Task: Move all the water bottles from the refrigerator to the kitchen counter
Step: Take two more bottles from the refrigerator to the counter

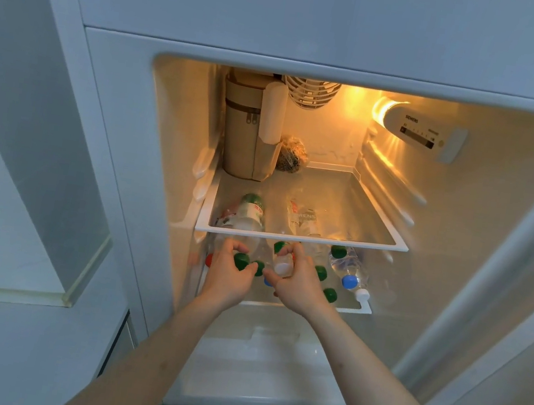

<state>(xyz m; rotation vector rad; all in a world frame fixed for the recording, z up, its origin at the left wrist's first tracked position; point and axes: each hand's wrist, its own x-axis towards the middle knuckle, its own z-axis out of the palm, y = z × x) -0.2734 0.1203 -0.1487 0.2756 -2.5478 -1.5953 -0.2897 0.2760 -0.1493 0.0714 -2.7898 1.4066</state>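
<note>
At the far left of the fridge (168,159), on the lower shelf (358,309), a red cap (209,259) shows just beside the left hand (230,275), whose fingers curl round the neck of a green-capped bottle (241,261). Next to it the right hand (295,284) is closed on a white-capped bottle (283,267), thumb and fingers wrapped about its top. Both bottles sit among a crowd of others: green caps at (321,273), (330,295) and (338,251), and further right a blue-capped bottle (350,275) with a small white cap (362,294) at the shelf's front edge. The likely trouble is this crowding: pulling two bottles out at once could drag or topple neighbours, and the ones at the front right look apt to roll off the edge. The glass upper shelf (302,237) hangs close above the hands, so a bottle lifted too steeply might knock it. Grips taken only at the necks may slip if the plastic is wet with cold. On the upper shelf stand a tan zipped case (244,136) at the back left and a dark bagged bundle (291,155) beside it; the shapes seen through the glass seem to be bottles on the shelf below. The counter is not in view.
</note>
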